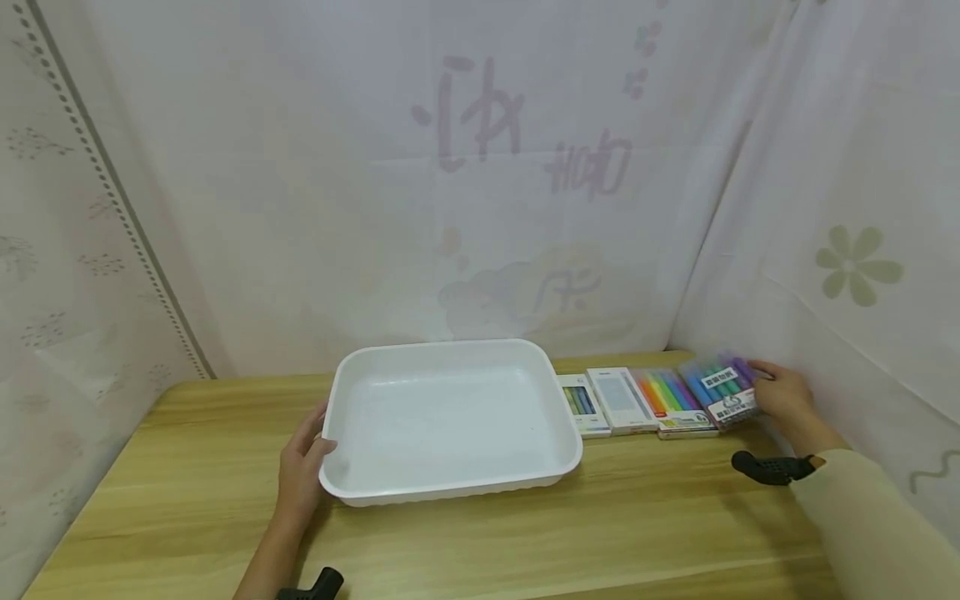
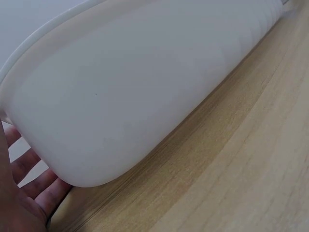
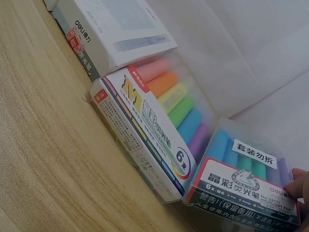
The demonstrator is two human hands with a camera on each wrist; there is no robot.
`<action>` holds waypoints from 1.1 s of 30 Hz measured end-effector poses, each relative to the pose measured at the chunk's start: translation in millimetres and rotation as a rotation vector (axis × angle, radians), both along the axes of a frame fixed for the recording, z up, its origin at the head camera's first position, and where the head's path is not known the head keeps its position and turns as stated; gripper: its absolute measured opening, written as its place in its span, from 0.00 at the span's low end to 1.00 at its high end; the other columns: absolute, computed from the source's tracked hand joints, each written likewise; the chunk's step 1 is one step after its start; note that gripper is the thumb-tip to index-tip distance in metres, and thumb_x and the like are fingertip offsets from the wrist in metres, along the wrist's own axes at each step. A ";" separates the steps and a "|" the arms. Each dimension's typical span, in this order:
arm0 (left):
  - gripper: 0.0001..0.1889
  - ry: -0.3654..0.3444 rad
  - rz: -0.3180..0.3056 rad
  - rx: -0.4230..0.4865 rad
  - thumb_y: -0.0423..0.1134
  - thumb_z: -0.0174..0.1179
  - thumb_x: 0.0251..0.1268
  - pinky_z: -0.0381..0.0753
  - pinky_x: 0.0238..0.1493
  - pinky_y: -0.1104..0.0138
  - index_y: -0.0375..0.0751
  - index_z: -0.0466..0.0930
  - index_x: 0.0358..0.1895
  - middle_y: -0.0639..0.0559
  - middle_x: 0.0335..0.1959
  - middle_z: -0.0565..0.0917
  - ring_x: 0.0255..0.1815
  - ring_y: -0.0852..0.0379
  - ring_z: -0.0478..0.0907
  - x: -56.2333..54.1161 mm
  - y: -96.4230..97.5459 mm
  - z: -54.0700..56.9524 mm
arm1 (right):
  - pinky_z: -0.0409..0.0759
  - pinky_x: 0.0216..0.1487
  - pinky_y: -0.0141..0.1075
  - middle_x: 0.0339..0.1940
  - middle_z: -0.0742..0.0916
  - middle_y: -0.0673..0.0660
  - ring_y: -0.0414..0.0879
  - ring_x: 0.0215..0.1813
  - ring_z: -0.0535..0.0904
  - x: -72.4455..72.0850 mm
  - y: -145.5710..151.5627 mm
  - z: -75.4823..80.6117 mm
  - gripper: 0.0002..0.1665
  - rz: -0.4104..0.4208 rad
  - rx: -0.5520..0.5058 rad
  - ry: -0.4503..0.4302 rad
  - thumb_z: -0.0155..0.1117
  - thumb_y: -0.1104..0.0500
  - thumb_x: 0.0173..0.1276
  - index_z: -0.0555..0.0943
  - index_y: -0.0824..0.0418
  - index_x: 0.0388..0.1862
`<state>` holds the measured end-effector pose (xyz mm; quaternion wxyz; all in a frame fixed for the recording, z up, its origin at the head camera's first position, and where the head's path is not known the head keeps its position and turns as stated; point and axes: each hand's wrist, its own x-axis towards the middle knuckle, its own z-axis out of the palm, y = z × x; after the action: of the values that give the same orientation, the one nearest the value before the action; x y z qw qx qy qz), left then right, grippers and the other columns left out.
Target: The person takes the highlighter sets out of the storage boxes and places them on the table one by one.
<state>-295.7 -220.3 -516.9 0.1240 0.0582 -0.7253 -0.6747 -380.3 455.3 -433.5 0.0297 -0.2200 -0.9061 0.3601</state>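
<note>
A white plastic tray (image 1: 450, 492) sits on the wooden table. At its left end my left hand (image 1: 302, 467) grips it, thumb on the rim and fingers against the outer wall (image 2: 120, 96). Far to the right, my right hand (image 1: 787, 402) pinches the right edge of a clear pack of highlighters (image 1: 723, 387), whose pens are blue, green and purple. In the right wrist view this highlighter pack (image 3: 246, 181) leans tilted against a rainbow-coloured highlighter pack (image 3: 159, 125) beside it. Only fingertips (image 3: 297, 186) of that hand show there.
Between the tray and my right hand, a white box (image 1: 621, 400) and a box with a window showing dark-toned pens (image 1: 583, 406) lie in a row with the rainbow pack. Patterned white cloth (image 1: 360, 208) hangs behind the table (image 1: 187, 467) and at both sides.
</note>
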 end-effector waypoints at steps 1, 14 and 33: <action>0.32 -0.003 0.001 -0.005 0.28 0.46 0.66 0.84 0.40 0.72 0.47 0.68 0.75 0.39 0.72 0.74 0.46 0.69 0.81 0.0 0.1 -0.1 | 0.71 0.39 0.36 0.73 0.63 0.83 0.68 0.59 0.68 -0.5 0.8 -0.6 0.42 0.001 0.002 -0.003 0.37 0.70 0.64 0.53 0.67 0.80; 0.32 -0.016 0.007 0.005 0.28 0.46 0.66 0.84 0.40 0.72 0.47 0.68 0.75 0.38 0.73 0.72 0.47 0.70 0.81 5.2 6.9 4.8 | 0.71 0.32 0.31 0.69 0.68 0.82 0.63 0.52 0.72 -4.2 16.1 -9.8 0.43 0.049 0.010 0.008 0.38 0.69 0.62 0.54 0.69 0.80; 0.32 -0.035 -0.009 -0.006 0.29 0.45 0.67 0.83 0.41 0.73 0.48 0.66 0.76 0.39 0.74 0.71 0.48 0.72 0.80 9.0 11.4 9.0 | 0.66 0.39 0.27 0.72 0.64 0.81 0.64 0.58 0.67 -3.4 26.3 -29.7 0.44 0.091 -0.059 0.020 0.38 0.69 0.63 0.48 0.69 0.81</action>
<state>-286.7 -208.9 -507.9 0.1085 0.0661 -0.7295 -0.6721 -383.7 481.6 -463.2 0.0160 -0.1759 -0.9038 0.3898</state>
